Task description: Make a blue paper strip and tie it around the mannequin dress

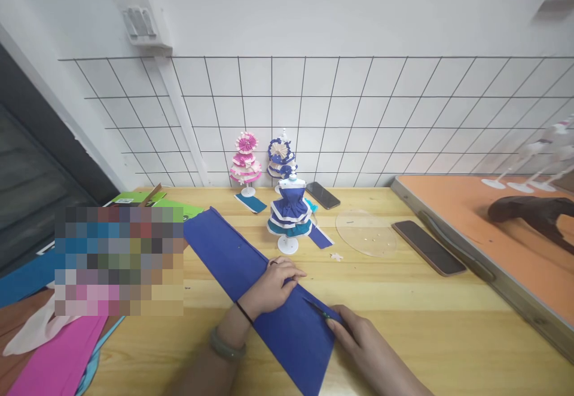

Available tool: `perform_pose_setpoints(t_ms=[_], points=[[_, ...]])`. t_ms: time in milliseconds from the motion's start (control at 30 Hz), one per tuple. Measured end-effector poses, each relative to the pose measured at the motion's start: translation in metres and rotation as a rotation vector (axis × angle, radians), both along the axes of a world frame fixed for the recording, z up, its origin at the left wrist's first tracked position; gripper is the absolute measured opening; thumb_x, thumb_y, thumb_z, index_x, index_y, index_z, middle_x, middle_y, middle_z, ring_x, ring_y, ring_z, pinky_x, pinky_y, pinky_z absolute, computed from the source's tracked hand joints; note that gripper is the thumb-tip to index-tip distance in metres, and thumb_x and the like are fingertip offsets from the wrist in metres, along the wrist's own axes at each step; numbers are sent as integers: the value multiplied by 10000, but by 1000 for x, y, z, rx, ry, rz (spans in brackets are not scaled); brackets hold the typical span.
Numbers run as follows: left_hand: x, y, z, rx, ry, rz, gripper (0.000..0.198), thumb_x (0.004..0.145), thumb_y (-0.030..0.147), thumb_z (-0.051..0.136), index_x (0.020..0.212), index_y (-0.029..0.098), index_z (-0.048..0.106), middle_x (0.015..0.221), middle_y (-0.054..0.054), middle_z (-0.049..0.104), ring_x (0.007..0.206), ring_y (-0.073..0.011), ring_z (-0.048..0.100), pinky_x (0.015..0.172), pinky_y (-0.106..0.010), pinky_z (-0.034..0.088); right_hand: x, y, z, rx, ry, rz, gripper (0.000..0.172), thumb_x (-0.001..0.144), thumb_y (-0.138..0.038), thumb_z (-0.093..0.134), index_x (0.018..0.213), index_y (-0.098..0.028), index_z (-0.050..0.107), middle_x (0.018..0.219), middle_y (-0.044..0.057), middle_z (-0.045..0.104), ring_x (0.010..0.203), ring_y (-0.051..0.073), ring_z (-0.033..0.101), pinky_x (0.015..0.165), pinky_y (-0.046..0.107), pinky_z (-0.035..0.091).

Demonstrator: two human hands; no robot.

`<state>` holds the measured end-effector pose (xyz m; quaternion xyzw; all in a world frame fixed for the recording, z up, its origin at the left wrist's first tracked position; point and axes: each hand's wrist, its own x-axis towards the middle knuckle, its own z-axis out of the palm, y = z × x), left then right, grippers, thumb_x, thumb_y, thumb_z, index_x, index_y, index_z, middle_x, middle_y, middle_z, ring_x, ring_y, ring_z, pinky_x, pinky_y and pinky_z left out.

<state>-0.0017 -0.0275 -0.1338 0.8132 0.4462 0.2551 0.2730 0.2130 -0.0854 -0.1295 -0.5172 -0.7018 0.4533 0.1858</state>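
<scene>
A long strip of blue crepe paper [219,249] lies slantwise across the table, with a narrow fold along its far edge. My left hand [275,285] rests on that edge, fingers stretched out and lying on the paper. At the strip's near right end, my right hand [359,336] is closed around small scissors [319,308], whose dark pointed blades lie over the paper; the handle is mostly hidden by my fingers. Just beyond my left hand, a small white dress form [287,244] stands upright in a blue, white and teal ruffled dress [291,204].
Behind stand pink [246,160] and blue-and-cream [280,154] dressed forms. Two phones [323,195] [429,247], a clear round plate [365,232] and a blue scrap [320,235] lie about. Coloured sheets [58,354] pile at left; an orange-topped case [448,204] borders the right.
</scene>
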Motion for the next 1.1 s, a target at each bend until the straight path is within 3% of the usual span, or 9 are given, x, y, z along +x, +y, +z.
perform_pose_setpoints(t_ms=[200, 1100], points=[[-1, 1, -6, -19, -58, 13, 279, 797, 139, 504, 1005, 250, 653, 997, -30, 640, 1028, -172, 499, 933, -329, 352, -5, 3, 1, -2, 4, 0, 307, 889, -414, 371, 945, -192, 576, 895, 44, 673, 833, 206, 607, 720, 256, 423], [0, 0, -2, -20, -60, 23, 247, 809, 140, 494, 963, 238, 661, 993, -25, 651, 1013, -169, 511, 936, -322, 346, -9, 10, -4, 28, -31, -17, 304, 880, -404, 365, 911, -188, 577, 831, 45, 674, 767, 204, 612, 674, 265, 424]])
